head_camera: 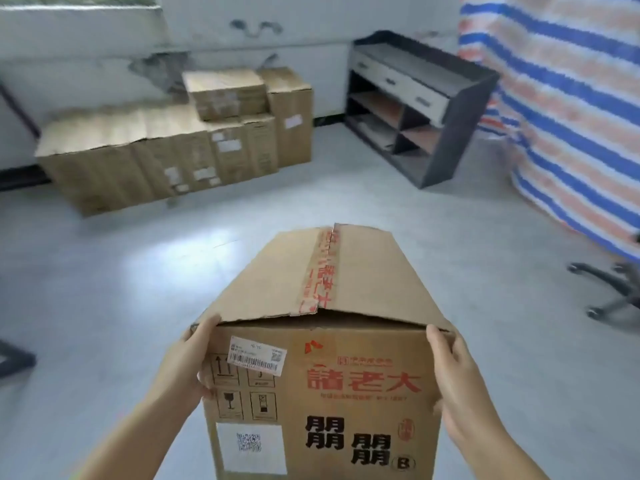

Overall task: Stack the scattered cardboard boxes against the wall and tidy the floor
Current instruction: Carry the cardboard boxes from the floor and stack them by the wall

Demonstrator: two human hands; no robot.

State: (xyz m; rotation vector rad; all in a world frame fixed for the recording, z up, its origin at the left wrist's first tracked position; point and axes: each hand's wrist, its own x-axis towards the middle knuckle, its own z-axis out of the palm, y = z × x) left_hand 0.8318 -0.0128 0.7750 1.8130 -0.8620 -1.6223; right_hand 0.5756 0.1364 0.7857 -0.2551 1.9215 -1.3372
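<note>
I carry a brown cardboard box (322,341) with red tape along its top seam, red characters and a barcode label on the near face. My left hand (187,362) grips its left near edge, thumb on the front face. My right hand (453,379) grips the right near edge, fingers wrapped around the side. Against the far wall stands a row of cardboard boxes (156,157), with a smaller box (227,93) on top and a taller box (291,116) at the right end.
A dark shelf unit (419,109) with drawers stands at the back right. A blue, white and orange striped tarp (568,109) hangs on the right. An office chair base (613,289) sits at the right edge. A dark object (14,358) shows at the left edge. Grey floor (138,289) lies between.
</note>
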